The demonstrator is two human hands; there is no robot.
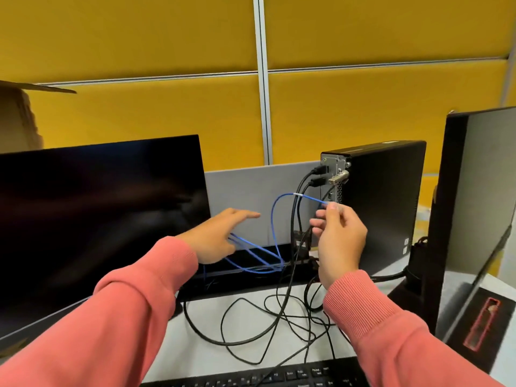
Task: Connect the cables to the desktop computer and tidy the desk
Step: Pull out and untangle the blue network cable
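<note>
Beside the desktop computer, the right hand pinches the blue cable, its end pointing up-right at the rear panel; left hand spread.

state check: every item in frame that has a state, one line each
blue cable: plug end pinched in right hand, not yet in the computer; slack looped by left hand
desktop computer: upright, two black cables plugged into its rear
left monitor: screen dark
left hand: open, fingers extended over the blue loops
right hand: pinching the blue plug
loose black cables: tangled on desk
</note>
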